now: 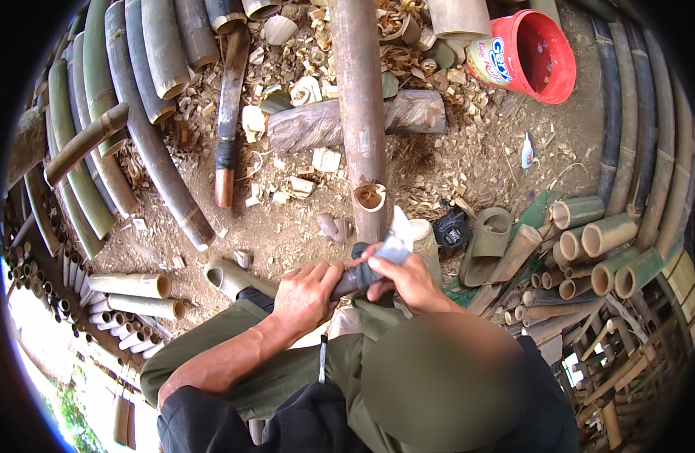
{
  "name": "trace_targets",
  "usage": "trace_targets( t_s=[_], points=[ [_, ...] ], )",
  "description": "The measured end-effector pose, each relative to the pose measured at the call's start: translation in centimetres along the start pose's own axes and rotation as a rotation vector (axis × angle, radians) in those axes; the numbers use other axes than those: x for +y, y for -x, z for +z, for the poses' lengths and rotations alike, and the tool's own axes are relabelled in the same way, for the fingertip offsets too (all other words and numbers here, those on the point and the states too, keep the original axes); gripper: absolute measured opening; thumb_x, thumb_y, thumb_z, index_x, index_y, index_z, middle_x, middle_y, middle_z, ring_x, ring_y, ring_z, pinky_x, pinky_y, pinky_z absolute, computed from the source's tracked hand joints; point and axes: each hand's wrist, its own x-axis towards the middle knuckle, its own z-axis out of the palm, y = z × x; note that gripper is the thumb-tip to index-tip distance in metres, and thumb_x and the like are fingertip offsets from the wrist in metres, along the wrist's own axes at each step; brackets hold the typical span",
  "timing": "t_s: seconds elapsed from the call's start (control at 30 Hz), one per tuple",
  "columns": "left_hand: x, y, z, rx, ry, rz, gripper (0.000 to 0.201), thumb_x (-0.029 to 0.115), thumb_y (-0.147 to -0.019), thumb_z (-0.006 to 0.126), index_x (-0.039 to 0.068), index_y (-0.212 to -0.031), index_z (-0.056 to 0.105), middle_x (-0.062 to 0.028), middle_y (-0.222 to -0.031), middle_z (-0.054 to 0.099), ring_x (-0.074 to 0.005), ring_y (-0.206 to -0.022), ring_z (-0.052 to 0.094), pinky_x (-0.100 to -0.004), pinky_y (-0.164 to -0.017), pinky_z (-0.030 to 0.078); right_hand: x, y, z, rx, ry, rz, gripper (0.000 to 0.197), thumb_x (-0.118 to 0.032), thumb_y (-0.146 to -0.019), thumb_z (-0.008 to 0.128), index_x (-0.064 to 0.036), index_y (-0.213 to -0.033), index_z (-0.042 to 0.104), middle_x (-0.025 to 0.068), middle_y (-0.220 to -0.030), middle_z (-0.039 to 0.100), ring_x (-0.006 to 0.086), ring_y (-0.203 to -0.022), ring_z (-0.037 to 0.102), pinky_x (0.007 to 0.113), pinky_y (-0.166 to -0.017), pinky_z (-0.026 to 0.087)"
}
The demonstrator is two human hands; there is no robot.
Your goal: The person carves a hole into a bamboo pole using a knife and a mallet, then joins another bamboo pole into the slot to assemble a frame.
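Above my lap, my left hand is closed round the dark handle of a knife-like tool. My right hand grips the same tool farther along, its thumb and fingers on a grey part beside a bright, glaring blade-like end. Just beyond my hands lies the near end of a thick brown bamboo pole, with a hole cut through its upper side. The pole rests across a short rough log. My right fingers partly hide the tool, and its exact shape is unclear.
Wood chips and shavings cover the dirt floor. Bamboo poles lie at left, and more cut bamboo is stacked at right. A long blade with a wooden handle, a red bucket, a small white bottle and a sandal lie around.
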Motion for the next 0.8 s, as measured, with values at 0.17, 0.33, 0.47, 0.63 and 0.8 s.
trace_targets(
  t_s=[0.17, 0.33, 0.47, 0.63, 0.8],
  points=[
    [0.1, -2.2, -8.2, -0.161, -0.310, 0.034, 0.023, 0.010, -0.081, 0.064, 0.010, -0.104, 0.059, -0.0085, -0.082, 0.063, -0.0277, -0.073, 0.068, -0.0422, -0.068, 0.055, 0.2, -1.8, 1.5, -0.274, -0.524, -0.018, 0.033, -0.021, -0.102, 0.053, -0.0018, -0.129, 0.051, 0.0142, -0.108, 0.067, 0.0231, -0.069, 0.068, 0.035, -0.064, 0.057],
    [-1.4, -4.2, -9.7, -0.393, -0.150, -0.041, 0.026, 0.014, -0.073, 0.069, 0.009, -0.098, 0.061, -0.0119, -0.081, 0.067, -0.0315, -0.070, 0.068, -0.0439, -0.065, 0.055, 0.2, -3.5, 1.6, -0.250, -0.517, 0.108, 0.031, -0.019, -0.101, 0.052, -0.0001, -0.125, 0.055, 0.0135, -0.100, 0.067, 0.0203, -0.067, 0.068, 0.032, -0.060, 0.056],
    [-1.2, -0.9, -2.3, -0.267, 0.163, -0.234, 0.034, 0.022, -0.073, 0.074, 0.009, -0.101, 0.059, -0.0161, -0.083, 0.069, -0.0349, -0.073, 0.069, -0.0453, -0.069, 0.057, -0.3, -2.5, 2.0, 0.064, -0.109, 0.009, 0.028, -0.020, -0.097, 0.057, 0.0032, -0.111, 0.063, 0.0112, -0.088, 0.070, 0.0149, -0.060, 0.064, 0.028, -0.055, 0.053],
    [5.1, -1.3, 5.6, -0.058, 0.497, -0.512, 0.059, 0.019, -0.072, 0.072, 0.004, -0.127, 0.054, -0.0238, -0.086, 0.069, -0.0370, -0.072, 0.070, -0.0447, -0.070, 0.057, 0.0, -2.1, 1.6, 0.357, 0.403, -0.186, 0.030, -0.024, -0.098, 0.053, 0.0029, -0.102, 0.065, 0.0106, -0.073, 0.069, 0.0166, -0.062, 0.065, 0.032, -0.057, 0.052],
    [7.1, -2.2, 8.0, 0.015, 0.599, -0.501, 0.076, 0.025, -0.076, 0.073, 0.008, -0.144, 0.042, -0.0249, -0.090, 0.069, -0.0386, -0.081, 0.070, -0.0446, -0.077, 0.056, 2.2, -2.3, 0.5, 0.526, 0.767, -0.442, 0.026, -0.021, -0.098, 0.049, -0.0002, -0.096, 0.063, 0.0111, -0.071, 0.068, 0.0228, -0.066, 0.066, 0.037, -0.066, 0.052]
  ],
)
